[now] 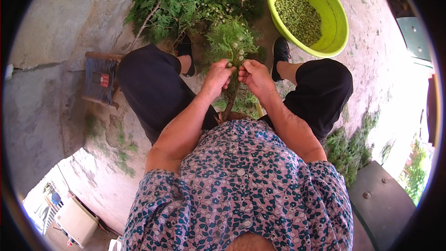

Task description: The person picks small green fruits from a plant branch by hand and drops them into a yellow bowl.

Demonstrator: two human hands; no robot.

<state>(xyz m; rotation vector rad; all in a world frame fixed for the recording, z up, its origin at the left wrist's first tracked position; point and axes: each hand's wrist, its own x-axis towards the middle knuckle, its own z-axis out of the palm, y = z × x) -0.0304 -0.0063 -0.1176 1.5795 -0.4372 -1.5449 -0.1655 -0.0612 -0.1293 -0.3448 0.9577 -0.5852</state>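
Note:
A leafy conifer branch (232, 40) with pale green cones stands between my knees, its bare brown stem (230, 103) running down toward my lap. My left hand (218, 76) pinches a small green cone (229, 65) between thumb and forefinger, close against the foliage. Opposite it, my right hand (256, 76) has its thumb and fingertips pressed together at the branch, just below a cluster of cones (240, 53). What lies between the right fingertips is mostly hidden. Both hands nearly meet in front of the stem.
Beyond my feet lies a heap of cut conifer branches (174, 3). A yellow-green plastic basin (332, 17) holds many green cones (298, 17). To the left stands a low folding stool (101, 78). Loose green sprigs (352, 146) litter the concrete floor (52, 104).

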